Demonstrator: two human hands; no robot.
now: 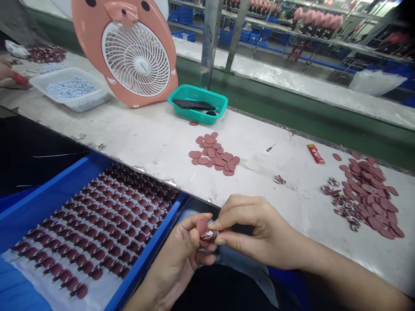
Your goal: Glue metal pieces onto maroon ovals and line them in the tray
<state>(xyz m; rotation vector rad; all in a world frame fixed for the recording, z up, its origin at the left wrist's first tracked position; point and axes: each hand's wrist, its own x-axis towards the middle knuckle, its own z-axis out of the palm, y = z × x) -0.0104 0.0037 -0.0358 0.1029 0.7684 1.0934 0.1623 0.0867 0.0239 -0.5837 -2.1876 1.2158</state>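
The person's fingertips hold a small maroon oval piece (202, 226) against a tiny glossy patterned piece (210, 235), just above the lap and beside a tray. The left hand (177, 257) curls from below, its thumb and fingers pinching the oval upright. The right hand (254, 233) reaches in from the right, its thumb and forefinger pressed together on the patterned piece, with the other fingers curved loosely behind. Exactly how the pieces join is hidden by the fingers. Working at the fingertips like this seems well suited to fine placement, with both hands close together to keep the small parts steady.

To the left, a blue tray (145, 255) holds many maroon pieces in neat diagonal rows on a white sheet. Ahead, on a white workbench (136, 134), lies a loose pile of maroon ovals (214, 153). Farther right are a larger maroon pile (369, 194), patterned scraps (346, 207), and a red-and-yellow tube (315, 153). Beyond stand a teal plastic basket (197, 103), a pink fan (136, 58), and a white plastic tub (48, 80) of speckled small parts. At the far left edge, a co-worker's hand (4, 69) grips a red-handled tool (20, 78).
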